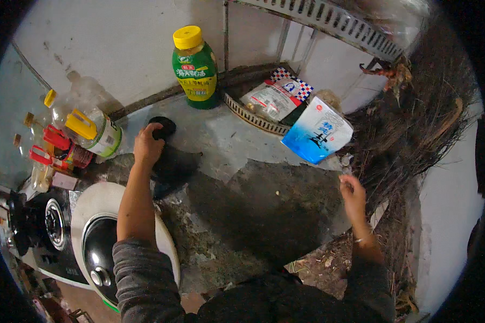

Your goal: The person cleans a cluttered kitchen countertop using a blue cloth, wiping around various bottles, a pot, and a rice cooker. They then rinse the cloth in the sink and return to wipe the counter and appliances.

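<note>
At the back left of the worktop, my left hand point(147, 147) has its fingers on a small round black object point(163, 127), which I cannot identify further. Dark shadow falls on the surface just below it. My right hand point(352, 194) hovers over the worktop's right edge with thumb and fingertips drawn together; whether a small thing is pinched there is too small to tell. Just above that hand stands a blue and white plastic pouch point(318, 131) bearing writing. A small pale crumb point(277, 193) lies on the stained grey worktop point(226, 139).
A green squeeze bottle with a yellow cap point(195, 68) stands by the wall. Behind the pouch, a slotted rack point(254, 117) borders a checkered packet point(275, 99). Handled bottles point(99, 133), a gas burner point(55, 224) and a black-lidded pot point(101, 246) occupy the left. Dry brushwood point(408, 133) crowds the right.
</note>
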Available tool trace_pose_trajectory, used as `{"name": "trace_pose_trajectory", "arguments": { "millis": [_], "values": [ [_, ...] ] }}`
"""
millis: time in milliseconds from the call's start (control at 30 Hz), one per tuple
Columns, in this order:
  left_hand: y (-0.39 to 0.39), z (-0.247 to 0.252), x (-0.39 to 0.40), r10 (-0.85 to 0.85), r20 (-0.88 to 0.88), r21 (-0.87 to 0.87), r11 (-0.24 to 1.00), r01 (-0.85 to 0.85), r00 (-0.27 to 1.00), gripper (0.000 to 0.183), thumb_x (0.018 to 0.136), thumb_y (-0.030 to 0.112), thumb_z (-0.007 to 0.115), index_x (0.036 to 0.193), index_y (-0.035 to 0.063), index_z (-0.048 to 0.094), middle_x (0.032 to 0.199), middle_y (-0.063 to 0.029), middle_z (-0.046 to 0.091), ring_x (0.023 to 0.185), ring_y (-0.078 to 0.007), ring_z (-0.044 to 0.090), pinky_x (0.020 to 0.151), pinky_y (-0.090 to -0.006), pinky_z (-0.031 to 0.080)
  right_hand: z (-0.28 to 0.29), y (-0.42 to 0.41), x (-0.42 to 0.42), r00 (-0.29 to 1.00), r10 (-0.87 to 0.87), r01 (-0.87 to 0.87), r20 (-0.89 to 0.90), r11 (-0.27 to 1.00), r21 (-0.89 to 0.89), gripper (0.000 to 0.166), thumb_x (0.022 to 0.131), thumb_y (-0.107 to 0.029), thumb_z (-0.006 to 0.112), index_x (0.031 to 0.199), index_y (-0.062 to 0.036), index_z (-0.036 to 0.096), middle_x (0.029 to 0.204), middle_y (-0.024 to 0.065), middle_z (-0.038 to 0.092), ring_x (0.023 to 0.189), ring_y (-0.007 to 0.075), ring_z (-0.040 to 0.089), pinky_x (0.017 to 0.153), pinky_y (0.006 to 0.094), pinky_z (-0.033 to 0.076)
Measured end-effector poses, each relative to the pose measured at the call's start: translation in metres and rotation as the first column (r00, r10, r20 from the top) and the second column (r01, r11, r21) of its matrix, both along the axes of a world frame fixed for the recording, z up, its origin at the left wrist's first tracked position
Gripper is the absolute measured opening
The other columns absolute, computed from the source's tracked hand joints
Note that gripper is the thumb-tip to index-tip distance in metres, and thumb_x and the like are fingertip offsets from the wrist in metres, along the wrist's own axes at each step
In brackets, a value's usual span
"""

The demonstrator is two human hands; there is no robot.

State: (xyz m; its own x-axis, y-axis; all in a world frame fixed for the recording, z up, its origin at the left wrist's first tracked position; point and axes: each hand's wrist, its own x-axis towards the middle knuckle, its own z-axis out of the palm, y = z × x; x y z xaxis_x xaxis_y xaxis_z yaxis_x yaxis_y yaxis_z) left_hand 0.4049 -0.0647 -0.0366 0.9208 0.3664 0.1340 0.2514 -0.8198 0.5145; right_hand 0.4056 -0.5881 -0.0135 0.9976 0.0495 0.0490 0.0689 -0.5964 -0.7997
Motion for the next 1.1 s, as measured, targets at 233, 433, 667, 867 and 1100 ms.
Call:
{"name": "trace_pose_trajectory", "arguments": {
  "millis": [233, 433, 667, 867, 1100],
  "values": [
    [-0.001, 0.049, 0.044, -0.007, 0.262, 0.34, 0.936, -0.085, 0.965, 0.05, 0.058, 0.004, 0.055, 0.106, 0.0154, 0.05, 0.105, -0.0048, 0.052, 0.098, -0.0292, 0.045, 0.082, -0.0388, 0.036, -0.037, -0.005, -0.033, 0.94, 0.102, 0.006, 0.325, 0.949, -0.315, 0.015, 0.077, -0.005, 0.048, 0.091, -0.0034, 0.051, 0.1, 0.0095, 0.047, 0.094, 0.023, 0.044, 0.081, 0.0327, 0.036],
    [-0.03, 0.008, 0.092, 0.003, 0.062, 0.317, 0.948, -0.023, 0.998, 0.055, 0.064, 0.011, 0.058, 0.116, 0.0178, 0.042, 0.117, -0.0023, 0.044, 0.112, -0.0255, 0.035, 0.088, -0.0434, 0.031, -0.033, 0.014, -0.036, 0.942, 0.09, 0.007, 0.323, 0.958, -0.288, 0.019, 0.071, 0.0, 0.051, 0.089, -0.0016, 0.05, 0.1, 0.0111, 0.047, 0.097, 0.0248, 0.044, 0.084, 0.0341, 0.036],
    [-0.031, 0.007, 0.107, 0.082, -0.188, 0.254, 0.967, -0.032, 0.979, 0.056, 0.065, 0.017, 0.059, 0.118, 0.0196, 0.04, 0.117, -0.0032, 0.043, 0.11, -0.0282, 0.037, 0.085, -0.0433, 0.037, 0.032, 0.13, 0.038, 0.914, 0.301, -0.334, 0.271, 0.939, 0.086, 0.036, 0.069, 0.002, 0.056, 0.104, -0.0026, 0.047, 0.105, 0.0113, 0.049, 0.095, 0.0211, 0.048, 0.081, 0.0307, 0.038],
    [-0.037, 0.002, 0.079, -0.085, -0.14, 0.103, 0.99, 0.1, 0.986, 0.053, 0.063, 0.016, 0.059, 0.114, 0.0195, 0.044, 0.111, -0.0099, 0.047, 0.103, -0.0286, 0.043, 0.082, -0.0381, 0.039, 0.071, 0.275, 0.146, 0.822, 0.407, -0.493, 0.398, 0.858, 0.142, 0.072, 0.065, -0.014, 0.069, 0.122, -0.0039, 0.027, 0.122, 0.0143, 0.036, 0.11, 0.0244, 0.038, 0.088, 0.0329, 0.035],
    [-0.057, -0.003, 0.058, 0.044, 0.236, 0.289, 0.951, -0.114, 0.971, 0.054, 0.06, 0.015, 0.06, 0.112, 0.019, 0.045, 0.111, -0.0083, 0.046, 0.099, -0.0274, 0.044, 0.079, -0.0412, 0.039, 0.074, 0.355, 0.185, 0.772, 0.535, -0.635, 0.343, 0.635, 0.439, 0.063, 0.059, -0.014, 0.073, 0.111, 0.0014, 0.039, 0.106, 0.0135, 0.05, 0.096, 0.0199, 0.049, 0.083, 0.0303, 0.039]
  ]
}}
